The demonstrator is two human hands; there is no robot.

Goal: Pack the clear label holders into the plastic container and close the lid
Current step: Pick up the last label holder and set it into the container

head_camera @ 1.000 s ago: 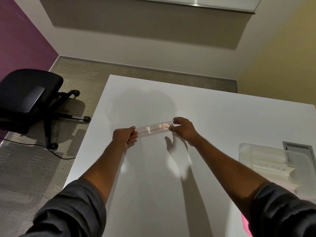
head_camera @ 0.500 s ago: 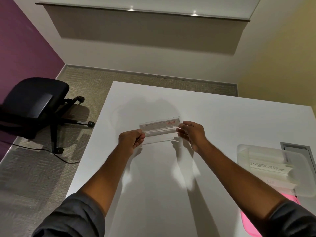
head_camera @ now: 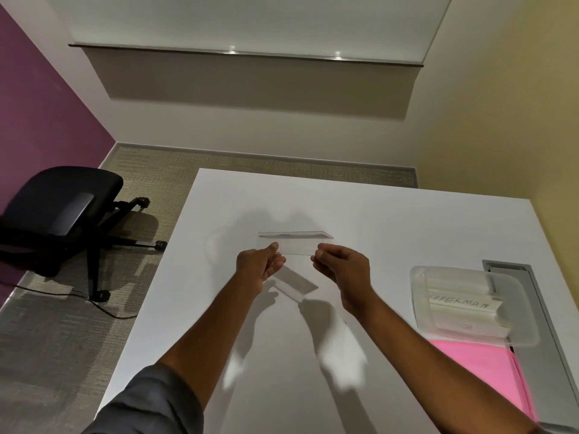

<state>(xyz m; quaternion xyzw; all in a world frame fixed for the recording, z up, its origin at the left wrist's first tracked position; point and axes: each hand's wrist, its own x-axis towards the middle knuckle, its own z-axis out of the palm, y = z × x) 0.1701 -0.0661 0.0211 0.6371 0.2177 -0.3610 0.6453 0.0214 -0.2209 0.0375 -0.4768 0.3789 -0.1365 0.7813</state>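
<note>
I hold a clear label holder (head_camera: pixel 296 244) upright above the white table (head_camera: pixel 391 220), near its middle. My left hand (head_camera: pixel 260 264) pinches its lower left corner and my right hand (head_camera: pixel 340 266) pinches its lower right corner. The holder's flat face is turned toward me, with its folded edge on top. The clear plastic container (head_camera: pixel 513 288) sits on the table at the right, apart from both hands. Inside it lie other label holders, one with a white handwritten card (head_camera: pixel 460 305).
A pink sheet (head_camera: pixel 488 368) lies under the container's near end. A grey cable hatch (head_camera: pixel 507 266) is set into the table behind the container. A black office chair (head_camera: pixel 62 208) stands on the carpet to the left, with a cable on the floor.
The holder has turned from lying flat between my hands to standing with its face toward me. Both hands shifted from its ends to its lower corners, and the camera tilted up.
</note>
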